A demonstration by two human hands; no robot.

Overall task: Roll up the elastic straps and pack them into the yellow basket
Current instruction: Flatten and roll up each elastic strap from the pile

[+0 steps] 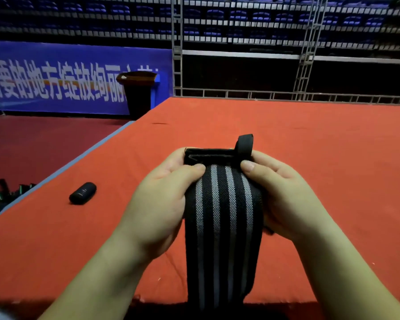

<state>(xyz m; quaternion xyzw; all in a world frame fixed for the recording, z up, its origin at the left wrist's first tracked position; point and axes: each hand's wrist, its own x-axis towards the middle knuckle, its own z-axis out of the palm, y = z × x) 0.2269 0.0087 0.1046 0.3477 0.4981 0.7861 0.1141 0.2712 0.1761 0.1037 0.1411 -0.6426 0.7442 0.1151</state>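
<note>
While both hands, left (pixel 164 199) and right (pixel 284 197), pinch it, the strap (pixel 222 222) hangs between them.

Coarse woven elastic strap (pixel 222 215); matt red cloth-covered table (pixel 310 139); seemingly smooth plastic case (pixel 82 193).

Two hands, left (pixel 157 195) and right (pixel 284 195); one striped strap (pixel 223 227); one black case (pixel 82 193); one lectern (pixel 138 93); one banner (pixel 56 77).

Left hand (pixel 162 202) and right hand (pixel 284 195) side by side, thumbs forward, fingers curled, both forearms extended.
</note>
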